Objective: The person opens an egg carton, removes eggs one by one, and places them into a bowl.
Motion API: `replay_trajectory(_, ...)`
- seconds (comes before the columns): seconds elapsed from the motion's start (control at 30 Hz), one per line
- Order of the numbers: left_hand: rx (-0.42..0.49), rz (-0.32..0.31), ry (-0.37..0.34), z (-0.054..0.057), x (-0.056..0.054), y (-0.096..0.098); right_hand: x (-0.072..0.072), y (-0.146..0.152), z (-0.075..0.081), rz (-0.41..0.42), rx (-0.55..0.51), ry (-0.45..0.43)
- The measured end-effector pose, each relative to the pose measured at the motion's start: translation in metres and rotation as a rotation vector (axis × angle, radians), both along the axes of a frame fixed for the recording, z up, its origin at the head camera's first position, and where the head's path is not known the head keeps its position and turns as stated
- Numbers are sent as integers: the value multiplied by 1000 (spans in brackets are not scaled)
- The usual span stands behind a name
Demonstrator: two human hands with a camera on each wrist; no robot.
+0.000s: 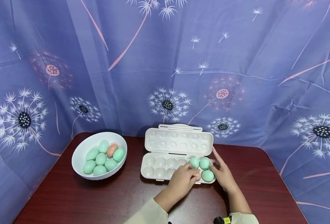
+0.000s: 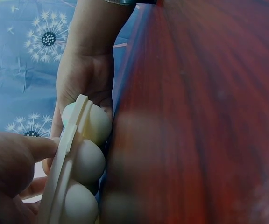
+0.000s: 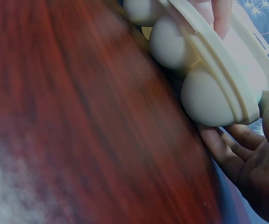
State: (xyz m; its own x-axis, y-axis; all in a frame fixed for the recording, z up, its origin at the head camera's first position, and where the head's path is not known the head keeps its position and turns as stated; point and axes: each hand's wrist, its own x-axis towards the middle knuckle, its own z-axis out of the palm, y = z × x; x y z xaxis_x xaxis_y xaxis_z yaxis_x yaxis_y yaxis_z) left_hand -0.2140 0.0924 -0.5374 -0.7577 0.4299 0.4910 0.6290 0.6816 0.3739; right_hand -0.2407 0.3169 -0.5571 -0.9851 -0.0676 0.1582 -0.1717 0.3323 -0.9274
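Note:
An open cream egg carton [image 1: 165, 153] lies on the table with its lid [image 1: 179, 141] tipped back. In its right-end cups sit three pale green eggs [image 1: 207, 176]. My left hand [image 1: 181, 180] is over the front row and pinches a brown egg [image 1: 197, 176] at a cup beside the front green egg; the fingers partly cover it. At the carton's right end, my right hand [image 1: 223, 175] grips the rim, its thumb on top. In the right wrist view that hand's fingers [image 3: 225, 149] curl under the end cup [image 3: 207, 100].
To the left stands a white bowl [image 1: 76, 157] with several pale green eggs [image 1: 101, 158] and one brown egg [image 1: 112, 150]. The dark red wooden table [image 1: 120, 199] ends at a blue dandelion-print curtain [image 1: 131, 102] behind the carton. A black device with a yellow label [image 1: 226, 220] is at the right wrist.

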Motion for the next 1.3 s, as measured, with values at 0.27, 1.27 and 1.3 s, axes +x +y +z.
replay_trajectory(0.27, 22, 10, 23, 0, 0, -1, 1, -1, 1, -10, 0, -11)
replay_trajectory(1.27, 86, 17, -8, 14, 6, -10, 2, -2, 3, -2, 8, -5)
replay_trajectory(1.3, 89, 21, -6, 14, 6, -11, 2, -2, 3, -4, 6, -6)
